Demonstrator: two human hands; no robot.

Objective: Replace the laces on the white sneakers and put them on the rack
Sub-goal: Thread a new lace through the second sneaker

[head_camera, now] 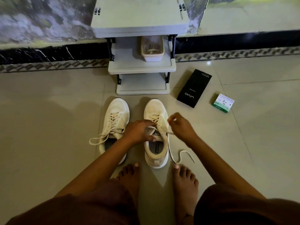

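Two white sneakers stand side by side on the tiled floor, toes toward the rack. The left sneaker [114, 120] is laced, its loose ends trailing to the left. My left hand [139, 132] grips the tongue area of the right sneaker [156, 143]. My right hand [180, 125] pinches a cream lace [178, 157] just above the shoe's right side; the lace's free end curls on the floor beside my right foot. The grey shoe rack [142, 67] stands directly behind the sneakers.
A beige tub [152, 56] of tangled items sits on the rack's middle shelf. A black phone box [194, 88] and a small green-white box [223, 103] lie on the floor to the right. My bare feet are just behind the sneakers.
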